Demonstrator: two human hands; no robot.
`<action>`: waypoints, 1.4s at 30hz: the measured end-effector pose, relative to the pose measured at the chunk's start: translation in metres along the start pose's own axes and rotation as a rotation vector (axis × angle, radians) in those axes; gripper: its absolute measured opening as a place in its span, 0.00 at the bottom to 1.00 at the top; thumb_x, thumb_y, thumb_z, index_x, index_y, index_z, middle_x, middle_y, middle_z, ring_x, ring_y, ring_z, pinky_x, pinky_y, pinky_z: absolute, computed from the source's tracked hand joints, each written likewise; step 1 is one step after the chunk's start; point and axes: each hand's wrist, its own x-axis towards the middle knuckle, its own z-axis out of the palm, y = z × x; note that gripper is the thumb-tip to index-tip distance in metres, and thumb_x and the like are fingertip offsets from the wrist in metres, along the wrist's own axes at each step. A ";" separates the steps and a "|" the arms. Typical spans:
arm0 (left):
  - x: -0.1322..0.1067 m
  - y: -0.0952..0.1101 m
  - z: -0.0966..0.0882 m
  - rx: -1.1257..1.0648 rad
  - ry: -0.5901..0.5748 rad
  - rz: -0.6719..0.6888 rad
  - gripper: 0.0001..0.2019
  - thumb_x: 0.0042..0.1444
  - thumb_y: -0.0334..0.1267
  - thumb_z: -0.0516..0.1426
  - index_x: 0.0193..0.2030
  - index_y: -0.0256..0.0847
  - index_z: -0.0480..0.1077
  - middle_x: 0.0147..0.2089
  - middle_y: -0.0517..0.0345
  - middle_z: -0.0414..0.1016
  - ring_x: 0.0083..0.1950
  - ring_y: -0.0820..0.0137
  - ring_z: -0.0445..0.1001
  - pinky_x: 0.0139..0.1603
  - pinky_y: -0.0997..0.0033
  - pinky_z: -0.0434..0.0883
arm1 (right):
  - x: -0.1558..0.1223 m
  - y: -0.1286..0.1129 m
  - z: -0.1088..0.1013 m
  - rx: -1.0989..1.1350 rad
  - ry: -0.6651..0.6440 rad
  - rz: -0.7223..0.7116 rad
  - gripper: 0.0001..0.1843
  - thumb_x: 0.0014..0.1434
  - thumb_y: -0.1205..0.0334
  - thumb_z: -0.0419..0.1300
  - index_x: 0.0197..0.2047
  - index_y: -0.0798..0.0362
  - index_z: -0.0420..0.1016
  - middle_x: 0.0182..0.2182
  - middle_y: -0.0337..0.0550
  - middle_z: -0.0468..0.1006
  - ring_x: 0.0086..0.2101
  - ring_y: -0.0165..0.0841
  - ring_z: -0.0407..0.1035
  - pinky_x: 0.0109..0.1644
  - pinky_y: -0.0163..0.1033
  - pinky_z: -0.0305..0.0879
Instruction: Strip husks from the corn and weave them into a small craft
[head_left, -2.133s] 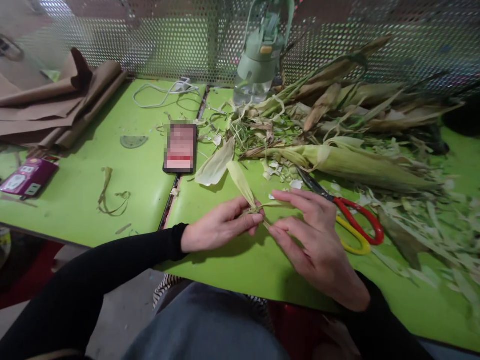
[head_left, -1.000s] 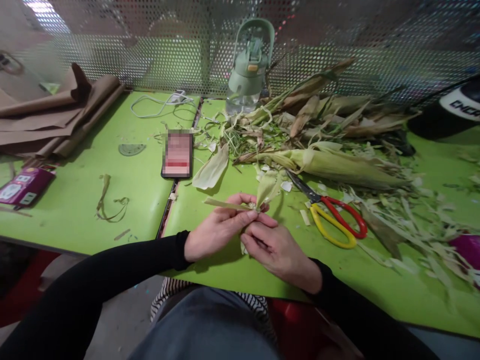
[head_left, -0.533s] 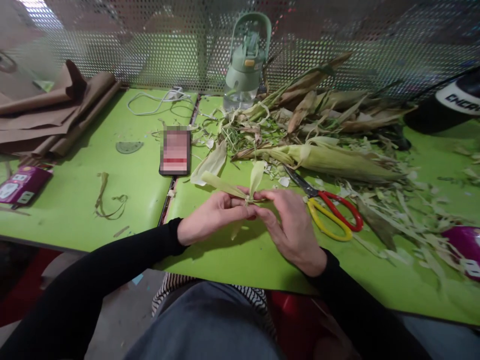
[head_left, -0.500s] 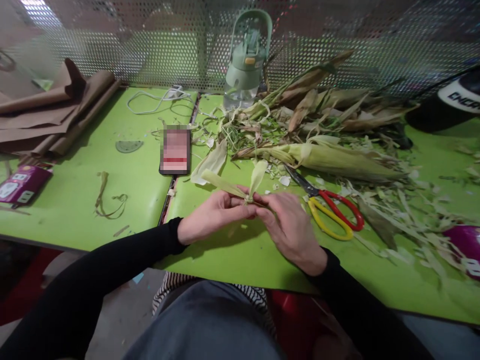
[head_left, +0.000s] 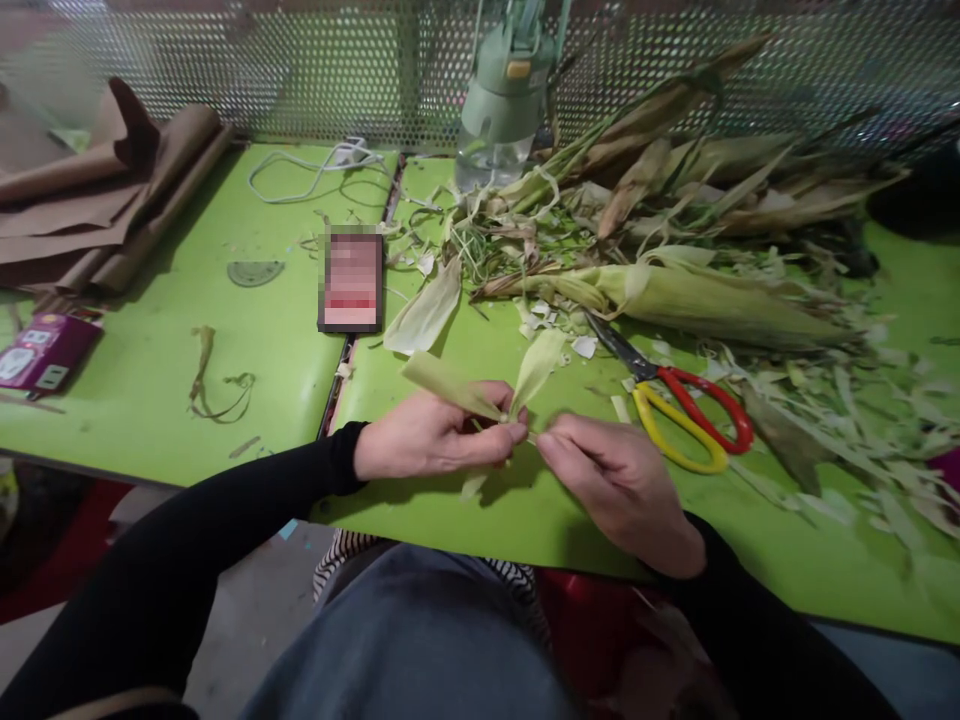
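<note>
My left hand (head_left: 435, 445) is closed, pinching a small knot of pale green corn husk strips (head_left: 487, 385) at its middle; two husk leaves fan up and outward from the pinch. My right hand (head_left: 615, 480) is closed too, its fingertips gripping a thin strip end of the same husk piece just to the right of the left fingers. Both hands hover just above the green table (head_left: 187, 390) near its front edge. Red-and-yellow scissors (head_left: 679, 405) lie right of my hands.
A whole husked corn ear (head_left: 712, 305) and a heap of dry husks (head_left: 675, 190) fill the back right, with scraps strewn on the right. A phone (head_left: 350, 280), green water bottle (head_left: 506, 110), white cable (head_left: 315, 175), brown paper (head_left: 90, 210) and a purple box (head_left: 41, 350) lie about.
My right hand has slid a little to the right, drawing out a thin strip from the husk knot. The left hand keeps its pinch. The camera view tilted down slightly.
</note>
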 end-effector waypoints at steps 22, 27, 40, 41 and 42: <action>0.004 -0.005 0.011 -0.579 -0.060 -0.275 0.15 0.64 0.47 0.57 0.39 0.35 0.72 0.30 0.56 0.77 0.30 0.75 0.73 0.34 0.74 0.71 | 0.007 0.021 0.005 0.238 0.198 0.195 0.20 0.64 0.44 0.61 0.28 0.50 0.78 0.22 0.37 0.74 0.23 0.28 0.66 0.25 0.35 0.63; 0.005 -0.003 0.015 -0.583 -0.060 -0.248 0.10 0.61 0.41 0.60 0.36 0.34 0.72 0.30 0.57 0.76 0.31 0.76 0.72 0.39 0.72 0.73 | 0.003 0.026 0.008 0.415 0.182 0.302 0.21 0.62 0.43 0.62 0.28 0.51 0.78 0.21 0.36 0.73 0.23 0.27 0.65 0.25 0.35 0.62; 0.000 -0.007 0.012 -0.711 -0.011 -0.210 0.16 0.65 0.39 0.56 0.54 0.34 0.75 0.50 0.44 0.82 0.53 0.63 0.78 0.54 0.63 0.74 | 0.011 0.042 -0.015 0.103 0.299 0.193 0.18 0.69 0.46 0.55 0.44 0.49 0.80 0.36 0.43 0.80 0.33 0.34 0.73 0.36 0.41 0.69; 0.000 -0.007 0.011 -0.704 0.021 -0.191 0.17 0.65 0.38 0.56 0.57 0.34 0.73 0.54 0.42 0.80 0.56 0.62 0.77 0.55 0.63 0.73 | 0.010 0.040 -0.017 -0.005 0.374 0.119 0.16 0.69 0.49 0.54 0.45 0.48 0.79 0.39 0.45 0.81 0.36 0.36 0.73 0.38 0.42 0.69; 0.001 -0.008 0.010 -0.673 0.057 -0.164 0.17 0.65 0.38 0.56 0.58 0.34 0.72 0.57 0.42 0.79 0.58 0.61 0.76 0.57 0.63 0.73 | 0.009 0.038 -0.018 -0.117 0.438 0.019 0.14 0.70 0.52 0.54 0.44 0.48 0.78 0.39 0.45 0.81 0.38 0.37 0.74 0.41 0.44 0.69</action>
